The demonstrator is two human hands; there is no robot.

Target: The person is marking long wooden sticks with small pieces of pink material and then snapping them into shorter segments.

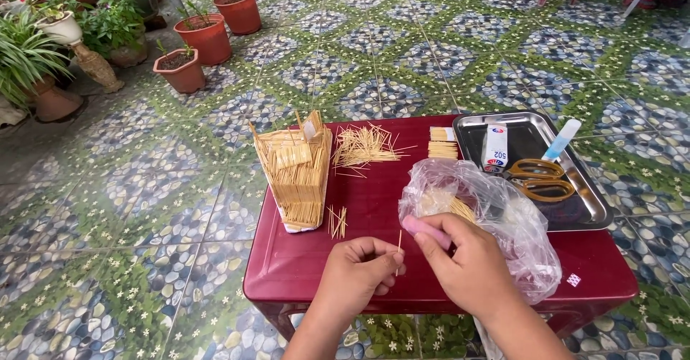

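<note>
Between both hands (pixel 363 270) (pixel 463 263), an upright toothpick (pixel 399 248)

Head cam looks down, close over red table (pixel 302 259), facing tiled floor (pixel 144 187).

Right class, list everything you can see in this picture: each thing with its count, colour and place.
Table: one, dark red, centre.
Toothpick model: one, pale wood, table left.
Loose toothpicks: a pile, pale, table back.
Plastic bag: one, clear, table right.
Tray: one, silver, right.
Scissors: one, yellow handles, in tray.
Glue tube: one, white, in tray.
Flowerpots: three, terracotta, floor top left.
Tiled floor: green and blue.
Left hand: holds one toothpick.
Right hand: holds a pink tool.
</note>
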